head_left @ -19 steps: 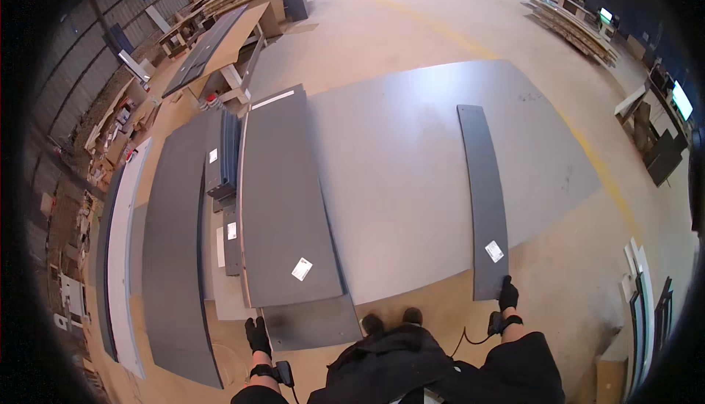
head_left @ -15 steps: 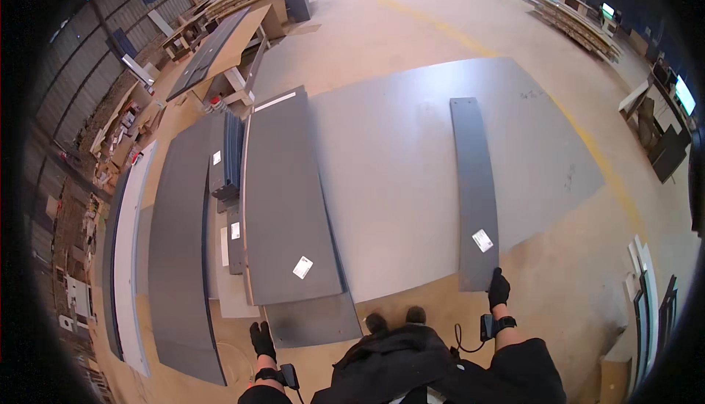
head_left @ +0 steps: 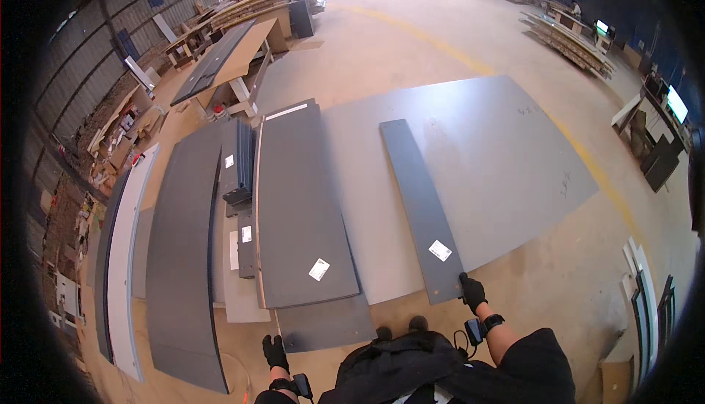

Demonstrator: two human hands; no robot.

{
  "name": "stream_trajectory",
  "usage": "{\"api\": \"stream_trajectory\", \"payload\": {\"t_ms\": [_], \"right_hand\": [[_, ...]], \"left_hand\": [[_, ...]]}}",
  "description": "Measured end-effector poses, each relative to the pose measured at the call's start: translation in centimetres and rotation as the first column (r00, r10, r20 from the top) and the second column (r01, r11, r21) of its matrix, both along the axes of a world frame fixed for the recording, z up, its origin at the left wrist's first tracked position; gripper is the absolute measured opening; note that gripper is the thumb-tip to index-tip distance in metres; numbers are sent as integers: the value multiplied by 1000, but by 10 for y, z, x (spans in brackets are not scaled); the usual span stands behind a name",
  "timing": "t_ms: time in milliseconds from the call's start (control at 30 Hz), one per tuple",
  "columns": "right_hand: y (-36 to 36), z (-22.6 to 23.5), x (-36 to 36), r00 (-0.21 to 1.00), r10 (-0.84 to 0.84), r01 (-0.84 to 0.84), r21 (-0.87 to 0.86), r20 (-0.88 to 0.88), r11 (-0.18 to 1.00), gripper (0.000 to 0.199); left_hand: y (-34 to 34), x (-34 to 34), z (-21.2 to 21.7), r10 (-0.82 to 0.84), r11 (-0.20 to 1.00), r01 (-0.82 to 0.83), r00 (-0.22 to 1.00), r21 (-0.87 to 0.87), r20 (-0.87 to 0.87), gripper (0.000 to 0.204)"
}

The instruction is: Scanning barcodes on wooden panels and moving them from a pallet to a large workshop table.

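Observation:
A long narrow dark grey board (head_left: 418, 209) with a white label near its close end slants over the large light grey sheet (head_left: 514, 162). My right hand (head_left: 472, 292), in a black glove, is closed on the board's near right corner. Down at the left, my gloved left hand (head_left: 275, 351) holds nothing, its fingers apart. It hovers by the near edge of a dark panel (head_left: 323, 327) that sticks out from under a wider labelled grey panel (head_left: 301, 213).
Left of the wide panel stands a stack of narrow dark boards (head_left: 236, 162). Further left lie a large dark panel (head_left: 183, 257) and a white strip (head_left: 131, 257). A low table (head_left: 235, 63) stands behind. Upright offcuts (head_left: 642, 308) are at the right.
The narrow board has swung and shifted left, its far end most, with my right hand on its corner. My left hand has moved slightly right and down.

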State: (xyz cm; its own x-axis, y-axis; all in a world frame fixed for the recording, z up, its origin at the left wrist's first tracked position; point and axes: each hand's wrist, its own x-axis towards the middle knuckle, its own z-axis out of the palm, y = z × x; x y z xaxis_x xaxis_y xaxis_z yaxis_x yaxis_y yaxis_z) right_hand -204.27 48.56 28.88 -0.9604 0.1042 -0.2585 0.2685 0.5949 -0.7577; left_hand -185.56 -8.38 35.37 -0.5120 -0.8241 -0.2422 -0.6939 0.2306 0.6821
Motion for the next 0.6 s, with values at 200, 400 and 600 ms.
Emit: {"api": "stream_trajectory", "payload": {"t_ms": [200, 400, 600], "right_hand": [[-77, 38, -49, 1000, -15, 16, -41, 21, 999, 62], [-118, 67, -75, 951, -79, 28, 171, 299, 985, 58], [-54, 65, 38, 947, -274, 292, 94, -168, 952, 39]], "left_hand": [[-54, 6, -10, -31, 1000, 30, 999, -7, -19, 45], [-65, -51, 6, -214, 976, 207, 971, -75, -104, 43], [1, -137, 21, -692, 711, 626, 704, -322, -159, 36]]}}
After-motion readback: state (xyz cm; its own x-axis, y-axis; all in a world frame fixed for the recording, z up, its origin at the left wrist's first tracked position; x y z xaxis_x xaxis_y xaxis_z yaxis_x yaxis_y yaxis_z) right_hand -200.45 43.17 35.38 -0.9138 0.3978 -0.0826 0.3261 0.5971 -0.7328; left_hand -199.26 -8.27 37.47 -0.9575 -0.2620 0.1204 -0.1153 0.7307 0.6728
